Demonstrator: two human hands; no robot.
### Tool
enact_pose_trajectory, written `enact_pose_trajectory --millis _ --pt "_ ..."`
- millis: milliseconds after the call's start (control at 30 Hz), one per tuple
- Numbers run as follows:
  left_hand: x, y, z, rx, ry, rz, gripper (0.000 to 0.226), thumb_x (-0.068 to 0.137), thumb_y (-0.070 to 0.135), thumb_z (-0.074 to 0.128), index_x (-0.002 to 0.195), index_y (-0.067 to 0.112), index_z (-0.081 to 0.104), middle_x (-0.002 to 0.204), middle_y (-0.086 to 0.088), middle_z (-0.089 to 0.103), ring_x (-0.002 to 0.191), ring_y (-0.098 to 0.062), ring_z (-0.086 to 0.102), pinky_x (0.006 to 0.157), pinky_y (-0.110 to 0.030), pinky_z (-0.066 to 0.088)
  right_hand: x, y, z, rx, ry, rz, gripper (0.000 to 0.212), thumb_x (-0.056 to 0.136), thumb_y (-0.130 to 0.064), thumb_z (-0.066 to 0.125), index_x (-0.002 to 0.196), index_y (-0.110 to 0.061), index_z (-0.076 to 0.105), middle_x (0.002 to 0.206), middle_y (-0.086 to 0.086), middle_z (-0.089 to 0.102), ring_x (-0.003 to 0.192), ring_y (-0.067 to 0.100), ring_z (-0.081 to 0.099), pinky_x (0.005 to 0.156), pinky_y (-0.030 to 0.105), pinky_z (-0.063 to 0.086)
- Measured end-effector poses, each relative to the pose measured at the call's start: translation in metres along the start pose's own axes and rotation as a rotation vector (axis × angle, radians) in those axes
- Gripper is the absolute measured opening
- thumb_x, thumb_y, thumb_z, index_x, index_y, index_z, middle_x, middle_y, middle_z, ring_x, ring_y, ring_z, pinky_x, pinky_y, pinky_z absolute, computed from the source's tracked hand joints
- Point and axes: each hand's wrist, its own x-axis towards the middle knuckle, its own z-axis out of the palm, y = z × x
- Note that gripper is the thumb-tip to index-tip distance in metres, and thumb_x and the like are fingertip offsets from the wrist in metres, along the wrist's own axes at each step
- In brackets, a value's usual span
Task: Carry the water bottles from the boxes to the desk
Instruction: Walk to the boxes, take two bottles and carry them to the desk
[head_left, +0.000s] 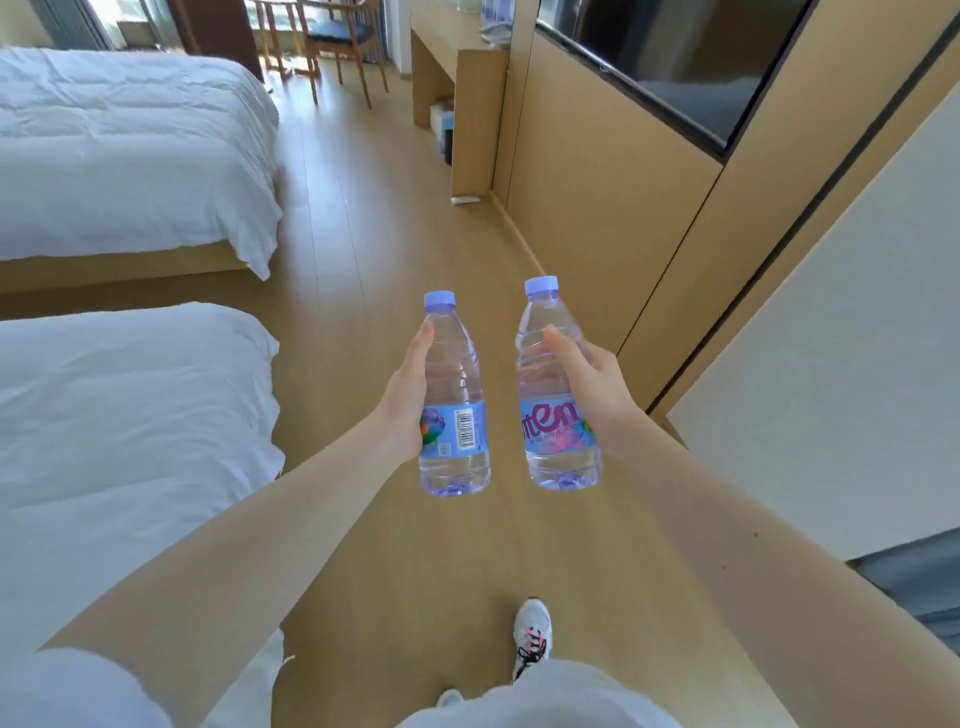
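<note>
I hold two clear water bottles upright in front of me, each with a pale purple cap and a blue label. My left hand (408, 400) grips the left water bottle (457, 415) around its middle. My right hand (592, 387) grips the right water bottle (553, 426), whose label shows pink letters. Both bottles hang above the wooden floor, a hand's width apart. The wooden desk (457, 57) stands far ahead along the right wall, with more bottles on its top (488, 10). No boxes are in view.
Two beds with white duvets (130, 145) (130, 426) line the left side. A wood-panelled wall with a dark television (675, 62) runs along the right. A wooden chair (343, 41) stands near the window ahead. The floor aisle (374, 208) runs between them.
</note>
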Motion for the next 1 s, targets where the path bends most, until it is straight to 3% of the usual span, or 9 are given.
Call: enact_pose_trajectory --millis 167,400,567,700,833,1000 --pt "0.035 0.023 -0.029 -0.038 0.073 0.024 0.058 0.084 0.069 0.049 0.074 0.014 0.065 0.069 -0.002 0.071 0.058 -0.017 0.066 0.061 -0.027 0.050 0.053 -0.013 0.034 0.033 -0.078 0.016 0.028 0.095 -0.035 0.058 0.088 -0.011 0.068 0.073 0.004 0.074 0.065 0.017 0.071 0.060 0.024 0.056" --pt "0.104 0.064 -0.056 -0.056 0.198 0.045 0.061 0.081 0.071 0.054 0.083 0.011 0.068 0.084 -0.007 0.072 0.069 -0.023 0.067 0.072 -0.031 0.052 0.148 -0.015 0.072 0.057 -0.220 0.037 0.032 0.094 -0.037 0.059 0.097 -0.006 0.066 0.079 0.009 0.075 0.072 0.023 0.072 0.079 0.038 0.055" --pt "0.166 0.106 -0.055 -0.052 0.206 0.000 0.071 0.069 0.081 0.057 0.088 0.014 0.071 0.105 -0.012 0.071 0.091 -0.031 0.067 0.092 -0.044 0.051 0.235 -0.035 0.083 0.073 -0.294 0.042 0.029 0.094 -0.036 0.059 0.091 -0.009 0.067 0.077 0.006 0.075 0.069 0.020 0.071 0.077 0.035 0.055" --pt "0.205 0.140 -0.045 -0.026 0.206 0.012 0.085 0.066 0.081 0.060 0.109 0.008 0.067 0.116 -0.015 0.068 0.102 -0.035 0.066 0.095 -0.044 0.051 0.298 -0.051 0.087 0.125 -0.319 0.064 0.035 0.094 -0.037 0.059 0.101 -0.003 0.064 0.073 0.003 0.074 0.064 0.017 0.070 0.072 0.031 0.055" --pt "0.238 0.160 -0.041 -0.038 0.258 0.015 0.077 0.071 0.079 0.056 0.104 0.010 0.068 0.113 -0.014 0.070 0.101 -0.033 0.067 0.092 -0.041 0.052 0.341 -0.059 0.090 0.170 -0.337 0.066 0.030 0.094 -0.034 0.058 0.098 -0.005 0.063 0.067 -0.001 0.073 0.058 0.013 0.069 0.058 0.022 0.053" --pt "0.276 0.177 -0.051 -0.027 0.293 0.012 0.085 0.056 0.085 0.062 0.102 0.015 0.070 0.122 -0.012 0.066 0.111 -0.035 0.064 0.103 -0.050 0.045 0.381 -0.062 0.100 0.186 -0.320 0.072 0.034 0.094 -0.036 0.059 0.103 -0.003 0.063 0.069 0.000 0.073 0.060 0.015 0.070 0.059 0.024 0.053"
